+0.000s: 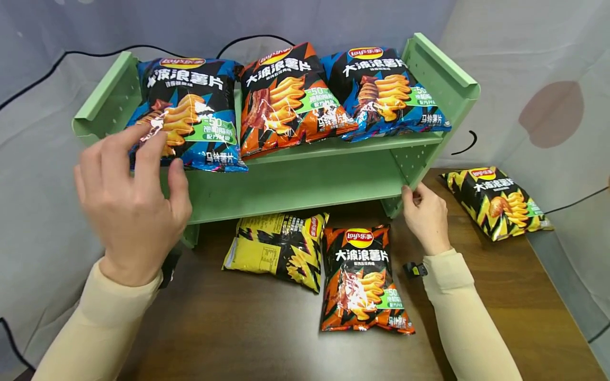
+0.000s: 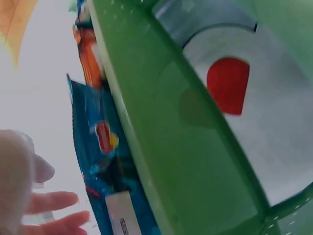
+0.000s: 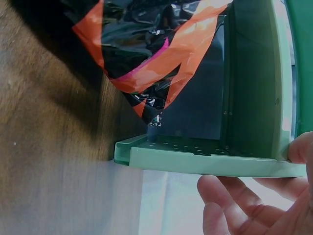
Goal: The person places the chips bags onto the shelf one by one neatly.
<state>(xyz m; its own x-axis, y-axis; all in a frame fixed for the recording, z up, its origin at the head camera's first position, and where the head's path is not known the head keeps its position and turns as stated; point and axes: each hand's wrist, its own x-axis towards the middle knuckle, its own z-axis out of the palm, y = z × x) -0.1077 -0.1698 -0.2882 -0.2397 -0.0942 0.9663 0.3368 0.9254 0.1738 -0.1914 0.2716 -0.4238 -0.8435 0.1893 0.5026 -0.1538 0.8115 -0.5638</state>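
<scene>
My left hand is raised in front of the blue chip bag at the left end of the upper shelf. Its fingers are spread and loosely bent, and the left wrist view shows a gap between the fingertips and the bag. At the other end, my right hand grips the side upright of the green shelf rack. The right wrist view shows the thumb on the inner side and the fingers outside. An orange chip bag and another blue bag share the upper shelf.
On the wooden table, a yellow bag lies partly below the rack. Beside it lies an orange bag. Another yellow bag is at the table's right edge. A black cable runs behind the rack.
</scene>
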